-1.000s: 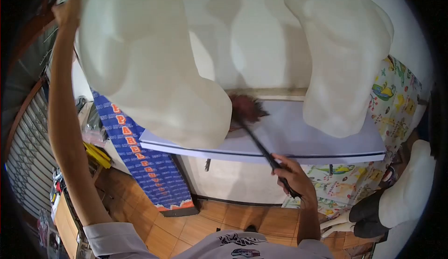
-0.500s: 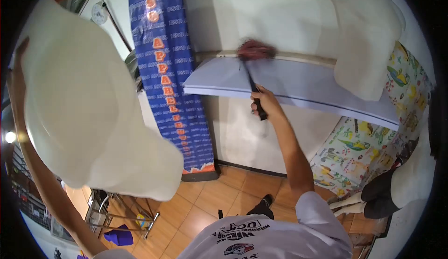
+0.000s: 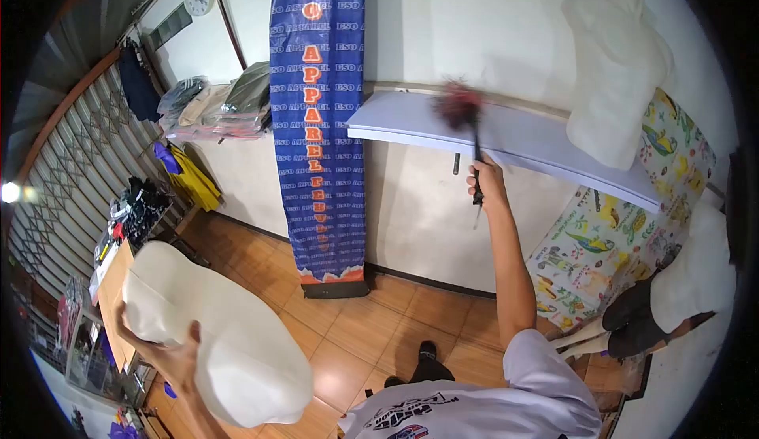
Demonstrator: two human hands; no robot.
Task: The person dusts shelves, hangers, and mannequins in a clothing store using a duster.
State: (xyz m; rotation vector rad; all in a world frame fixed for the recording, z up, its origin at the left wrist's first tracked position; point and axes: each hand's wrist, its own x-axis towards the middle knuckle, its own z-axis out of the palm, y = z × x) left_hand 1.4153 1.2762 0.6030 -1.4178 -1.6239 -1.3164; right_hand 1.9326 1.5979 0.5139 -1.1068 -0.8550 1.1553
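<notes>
My right hand (image 3: 489,184) is wrapped round the black handle of a duster (image 3: 458,107) with a dark red, bushy head. The head, blurred by motion, is over the left part of a white wall shelf (image 3: 530,150). Low on the left, my left hand (image 3: 170,356) grips a white mannequin torso (image 3: 245,344), thumb and fingers spread across its narrower end. The torso hangs tilted in front of me above the floor. A second white torso form (image 3: 613,83) stands at the right end of the shelf.
A blue lettered banner (image 3: 318,122) covers a pillar left of the shelf. Bagged clothes (image 3: 225,107) lie on a ledge beyond it. At the right stand a mannequin in black shorts (image 3: 632,320) and a patterned cloth (image 3: 589,241). Tiled floor (image 3: 348,332) lies below.
The mannequin torso in my left hand has dropped lower, uncovering the bagged clothes and folding gate behind. My right hand and the duster have shifted slightly right along the shelf.
</notes>
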